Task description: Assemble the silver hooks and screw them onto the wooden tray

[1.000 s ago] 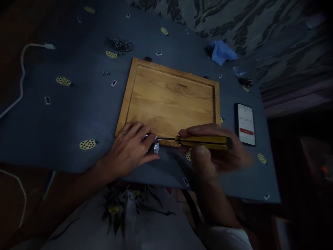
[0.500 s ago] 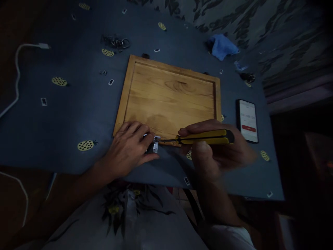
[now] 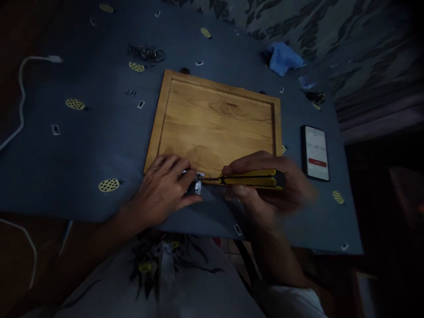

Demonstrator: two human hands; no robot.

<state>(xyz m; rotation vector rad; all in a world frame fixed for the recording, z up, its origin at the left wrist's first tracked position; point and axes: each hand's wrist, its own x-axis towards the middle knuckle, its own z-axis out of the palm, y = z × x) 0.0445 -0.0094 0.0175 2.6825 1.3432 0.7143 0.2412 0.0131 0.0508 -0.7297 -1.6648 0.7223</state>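
Observation:
A framed wooden panel lies flat on a dark blue cloth. At its near edge my left hand pinches a small metal fitting against the wood, fingers closed round it. My right hand is wrapped round a yellow-and-black screwdriver held level, its thin tip pointing left and touching the fitting. The right hand is slightly blurred.
A lit phone lies right of the panel. A blue rag sits at the back right, a heap of dark metal hardware at the back left, a white cable at far left. The cloth's edge runs just below my hands.
My right hand has shifted a little left along the screwdriver and turned on the handle. The left hand and the fitting have stayed in place.

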